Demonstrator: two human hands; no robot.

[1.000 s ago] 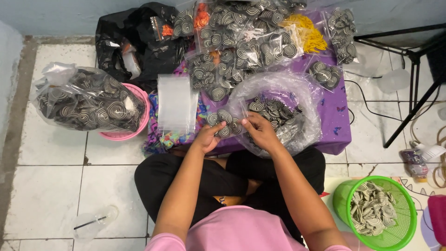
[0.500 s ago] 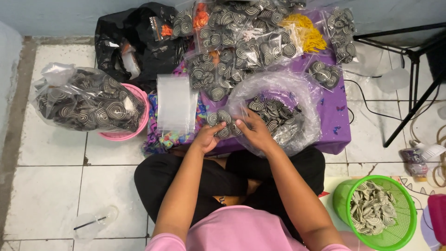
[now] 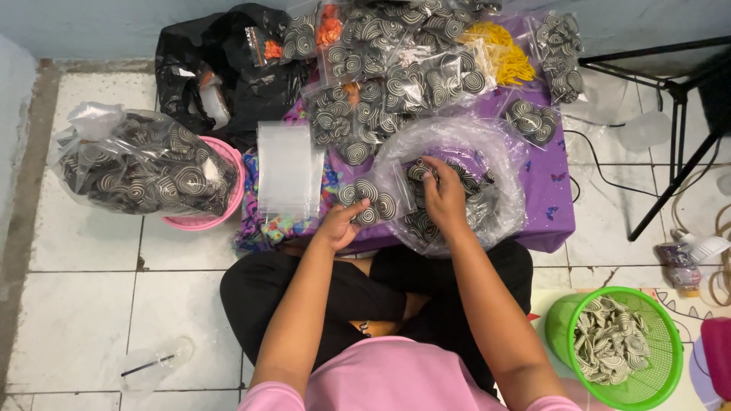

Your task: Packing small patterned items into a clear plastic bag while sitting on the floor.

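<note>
sitting cross-legged on the white tiled floor, the person leans over a low purple cloth-covered surface, and the head and face lie outside the frame. the fingertips of the right hand are partly buried in the large clear plastic bag of black-and-cream spiral discs, so it is hard to tell whether they pinch a disc; the fingers curl downward, close together. the left hand grips the lower edge of a small clear packet of spiral discs, thumb and fingers closed on it, the packet lying just left of the big bag. a stack of empty clear sleeves lies beside it. a green mesh basket of similar discs is cut off at the bottom edge.
</note>
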